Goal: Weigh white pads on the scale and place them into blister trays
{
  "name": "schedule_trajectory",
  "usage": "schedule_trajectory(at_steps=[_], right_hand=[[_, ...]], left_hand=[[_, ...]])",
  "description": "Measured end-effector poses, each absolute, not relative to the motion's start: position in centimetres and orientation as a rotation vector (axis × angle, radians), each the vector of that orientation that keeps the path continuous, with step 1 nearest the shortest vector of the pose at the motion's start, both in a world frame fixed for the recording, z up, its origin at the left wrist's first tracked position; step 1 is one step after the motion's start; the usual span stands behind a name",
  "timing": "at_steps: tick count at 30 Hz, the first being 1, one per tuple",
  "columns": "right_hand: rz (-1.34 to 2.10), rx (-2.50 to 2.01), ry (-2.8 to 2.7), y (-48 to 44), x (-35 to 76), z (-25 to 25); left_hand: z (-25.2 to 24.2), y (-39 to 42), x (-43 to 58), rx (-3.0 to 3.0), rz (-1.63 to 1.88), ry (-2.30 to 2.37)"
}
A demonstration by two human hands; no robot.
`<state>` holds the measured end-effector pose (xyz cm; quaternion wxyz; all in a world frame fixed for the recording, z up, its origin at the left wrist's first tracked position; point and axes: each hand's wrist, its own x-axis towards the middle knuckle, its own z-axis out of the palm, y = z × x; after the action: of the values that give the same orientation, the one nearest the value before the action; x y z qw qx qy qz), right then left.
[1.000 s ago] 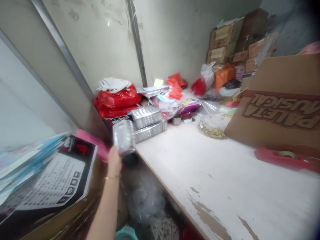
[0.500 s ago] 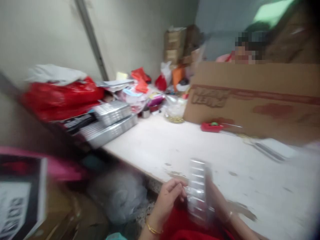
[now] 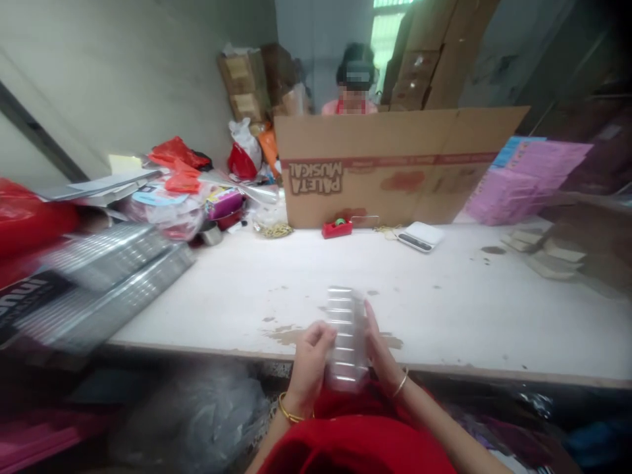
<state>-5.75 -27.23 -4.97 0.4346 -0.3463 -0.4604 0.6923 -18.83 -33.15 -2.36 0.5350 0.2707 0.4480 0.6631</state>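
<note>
White table [image 3: 444, 309] edge: both hands' fingers [image 3: 320, 336] grip clear plastic tray [image 3: 345, 336].

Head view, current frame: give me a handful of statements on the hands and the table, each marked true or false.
1. Both hands hold the clear plastic tray. True: the left hand and the right hand grip it from either side.
2. The tray lies flat at the middle of the white table. False: it is held up at the near edge.
3. A red tape dispenser sits in front of the cardboard sheet. True.
4. The stack of silvery trays is on the right end of the table. False: it is on the left.
5. Another person is behind the cardboard sheet. True.
</note>
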Motion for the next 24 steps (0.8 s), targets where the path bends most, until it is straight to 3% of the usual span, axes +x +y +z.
schedule_trajectory(at_steps=[8, 17, 24], right_hand=[[1.804, -0.835, -1.131, -25.1, -1.6, -4.5], [1.776, -0.883, -0.828, -20.8, 1.8, -5.9], [1.768, -0.962, -0.861, -15.6, 4.4, -4.7]], left_hand=[[-1.7, -29.6, -13.0, 0.728, 1.480, 1.181], [0.3, -25.3, -12.2, 1.214, 0.867, 1.344], [-1.2, -20.0, -10.8, 0.864, 0.845, 1.231]])
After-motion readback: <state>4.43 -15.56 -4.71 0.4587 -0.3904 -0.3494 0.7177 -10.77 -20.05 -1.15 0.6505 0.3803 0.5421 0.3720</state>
